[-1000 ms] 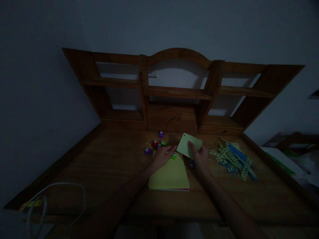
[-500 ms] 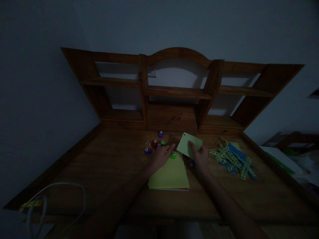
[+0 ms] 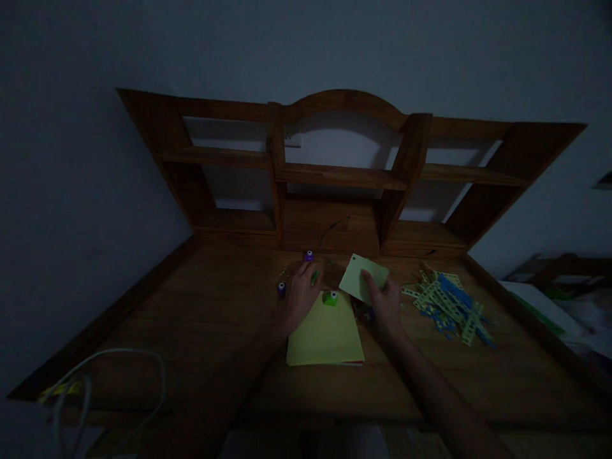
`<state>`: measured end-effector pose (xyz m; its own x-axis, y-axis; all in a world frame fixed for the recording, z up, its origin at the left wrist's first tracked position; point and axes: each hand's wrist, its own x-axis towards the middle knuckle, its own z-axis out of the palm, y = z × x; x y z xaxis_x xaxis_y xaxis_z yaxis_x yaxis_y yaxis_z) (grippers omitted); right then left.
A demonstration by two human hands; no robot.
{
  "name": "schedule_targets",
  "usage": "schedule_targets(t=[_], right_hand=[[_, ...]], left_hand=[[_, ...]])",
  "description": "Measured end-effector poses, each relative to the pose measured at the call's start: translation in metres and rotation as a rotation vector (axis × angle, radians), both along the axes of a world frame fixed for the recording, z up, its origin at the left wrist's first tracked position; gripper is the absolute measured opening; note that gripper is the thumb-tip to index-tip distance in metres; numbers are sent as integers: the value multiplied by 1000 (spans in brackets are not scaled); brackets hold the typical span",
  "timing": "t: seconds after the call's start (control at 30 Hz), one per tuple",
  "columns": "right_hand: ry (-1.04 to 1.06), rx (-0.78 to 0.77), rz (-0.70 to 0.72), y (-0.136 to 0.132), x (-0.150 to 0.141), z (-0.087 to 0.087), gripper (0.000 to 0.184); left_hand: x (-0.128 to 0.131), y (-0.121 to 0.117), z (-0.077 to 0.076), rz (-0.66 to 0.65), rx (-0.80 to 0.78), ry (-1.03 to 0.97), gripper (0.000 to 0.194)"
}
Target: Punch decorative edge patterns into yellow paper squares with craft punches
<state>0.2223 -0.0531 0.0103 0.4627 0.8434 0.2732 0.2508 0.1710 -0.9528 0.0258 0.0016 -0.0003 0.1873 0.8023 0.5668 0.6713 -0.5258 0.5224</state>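
Observation:
My left hand (image 3: 302, 294) is over the cluster of small one-eyed toys, its fingers curled around a small green toy (image 3: 314, 277). Other toys there are hidden beneath the hand. My right hand (image 3: 386, 299) pinches a pale green square card (image 3: 363, 278), thumb on top, above the desk. Between the hands, a bright green one-eyed toy (image 3: 330, 298) stands at the far end of a stack of yellow paper (image 3: 326, 338). A purple toy (image 3: 308, 255) stands beyond my left fingers, and another purple toy (image 3: 282, 289) is to their left. A dark toy (image 3: 368, 313) shows partly beside my right hand.
A heap of yellow-green and blue perforated strips (image 3: 449, 306) lies on the right of the wooden desk (image 3: 201, 312). Shelves (image 3: 335, 177) rise along the back. A white cable (image 3: 160, 370) loops at the front left. The room is dim.
My left hand has gone from stretched fingers beside the bright green toy to curled over the cluster, covering the red toy. My right hand and its card have barely moved.

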Motion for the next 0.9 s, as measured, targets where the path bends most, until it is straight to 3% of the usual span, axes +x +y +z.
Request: schedule_targets(t=[0.1, 0.23, 0.47, 0.57, 0.67, 0.8, 0.9], right_hand=[[-3, -4, 2, 0, -1, 1, 44], [-6, 3, -11, -1, -2, 2, 43], [-67, 11, -21, -3, -5, 5, 45], [-95, 12, -32, -4, -5, 7, 46], [-98, 10, -12, -4, -5, 7, 45], [-71, -11, 3, -4, -5, 4, 44], [-50, -3, 25, -4, -6, 4, 44]], left_hand=[[-5, 6, -7, 26, 3, 103, 37], [-9, 9, -11, -50, 10, 236, 33], [-12, 8, -8, -73, -115, 217, 35], [-10, 10, -7, -79, -160, 49, 29], [-5, 12, -4, -92, -206, -241, 28], [1, 14, 0, -286, -452, -694, 38], [4, 13, 2, -383, -634, -921, 42]])
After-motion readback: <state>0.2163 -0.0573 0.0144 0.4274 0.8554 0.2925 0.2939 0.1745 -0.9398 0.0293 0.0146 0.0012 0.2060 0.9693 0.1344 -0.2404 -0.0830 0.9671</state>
